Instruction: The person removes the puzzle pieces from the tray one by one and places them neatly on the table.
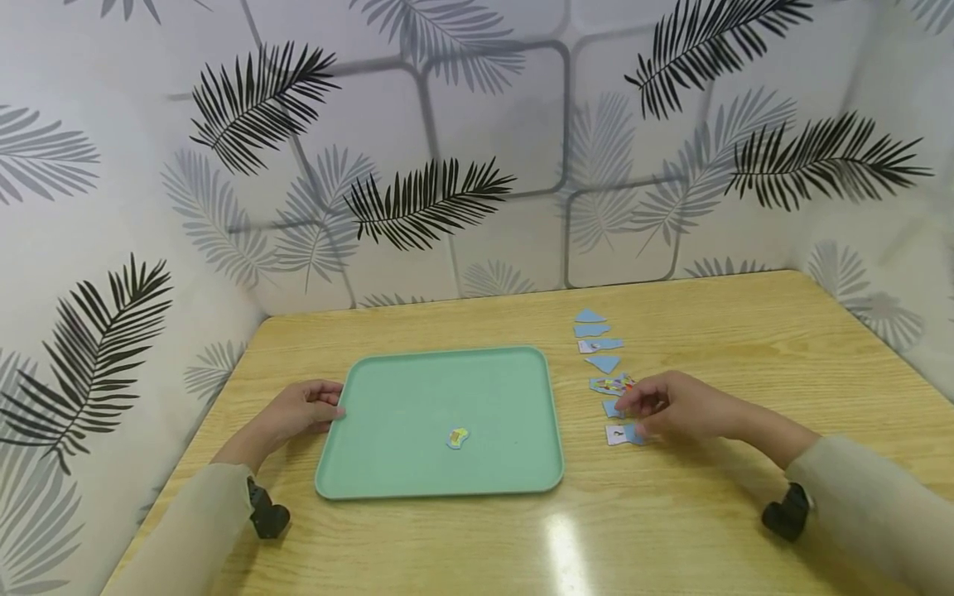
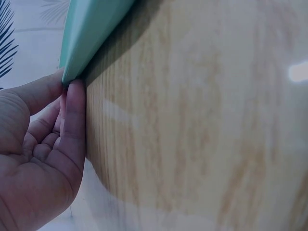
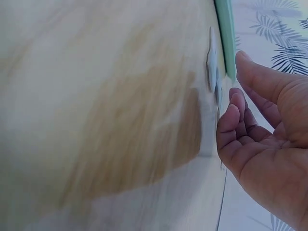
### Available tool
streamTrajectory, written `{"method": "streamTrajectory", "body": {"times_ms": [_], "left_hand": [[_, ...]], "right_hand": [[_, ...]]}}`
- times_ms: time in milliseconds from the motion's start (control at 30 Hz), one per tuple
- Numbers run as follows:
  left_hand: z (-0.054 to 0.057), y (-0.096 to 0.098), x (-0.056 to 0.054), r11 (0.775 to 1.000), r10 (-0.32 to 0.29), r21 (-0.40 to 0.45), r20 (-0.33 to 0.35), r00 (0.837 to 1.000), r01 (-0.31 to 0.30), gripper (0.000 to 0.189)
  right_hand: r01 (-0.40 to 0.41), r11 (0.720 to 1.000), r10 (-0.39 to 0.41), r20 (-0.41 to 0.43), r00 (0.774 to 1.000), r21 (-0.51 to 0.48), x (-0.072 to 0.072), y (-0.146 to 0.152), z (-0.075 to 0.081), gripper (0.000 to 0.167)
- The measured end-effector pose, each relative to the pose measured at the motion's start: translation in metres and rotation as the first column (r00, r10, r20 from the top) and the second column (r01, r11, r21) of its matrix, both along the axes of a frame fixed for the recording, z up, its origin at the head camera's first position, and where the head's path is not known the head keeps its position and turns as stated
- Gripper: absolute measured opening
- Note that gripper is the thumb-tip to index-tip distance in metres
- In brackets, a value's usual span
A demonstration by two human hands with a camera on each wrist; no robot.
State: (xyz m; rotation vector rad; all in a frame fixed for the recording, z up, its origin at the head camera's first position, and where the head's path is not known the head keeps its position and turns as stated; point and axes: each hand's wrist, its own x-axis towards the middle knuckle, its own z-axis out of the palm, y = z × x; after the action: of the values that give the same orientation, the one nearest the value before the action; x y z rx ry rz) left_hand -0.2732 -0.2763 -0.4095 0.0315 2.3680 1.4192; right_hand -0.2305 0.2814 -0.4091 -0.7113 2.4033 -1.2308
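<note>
My left hand (image 1: 298, 411) pinches the left rim of a green tray (image 1: 440, 389). In the left wrist view its thumb lies over the tray's edge (image 2: 91, 41) and its fingers are beneath. A small yellow-and-blue puzzle piece (image 1: 458, 438) lies in the tray. On the right, my right hand (image 1: 674, 406) hovers at the near end of a column of flat puzzle pieces. Its fingertips overlap a small blue piece (image 1: 611, 409) and a white-and-blue piece (image 1: 617, 434). Thumb and loosely bent fingers (image 3: 227, 130) stand apart, nothing between them.
Farther up the column lie a multicoloured piece (image 1: 605, 385), a blue triangular piece (image 1: 603, 363) and several more blue pieces (image 1: 591, 330). All rest on the wooden table (image 1: 745, 348). A leaf-patterned wall (image 1: 507, 240) rises along the table's back and sides.
</note>
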Motion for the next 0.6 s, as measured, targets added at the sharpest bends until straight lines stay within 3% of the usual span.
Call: {"method": "streamTrajectory", "body": {"times_ms": [400,600], "left_hand": [[0.0,0.0,0.001,1.0,-0.004,0.0,0.001,1.0,0.004,0.054],[-0.002,-0.002,0.0,1.0,-0.003,0.001,-0.006,1.0,0.003,0.053]], "right_hand": [[0.041,0.993,-0.034,0.07,0.997,-0.108,-0.001,-0.037,0.006,0.034],[0.043,0.987,-0.035,0.055,0.998,-0.152,-0.002,-0.064,0.008,0.036]]}}
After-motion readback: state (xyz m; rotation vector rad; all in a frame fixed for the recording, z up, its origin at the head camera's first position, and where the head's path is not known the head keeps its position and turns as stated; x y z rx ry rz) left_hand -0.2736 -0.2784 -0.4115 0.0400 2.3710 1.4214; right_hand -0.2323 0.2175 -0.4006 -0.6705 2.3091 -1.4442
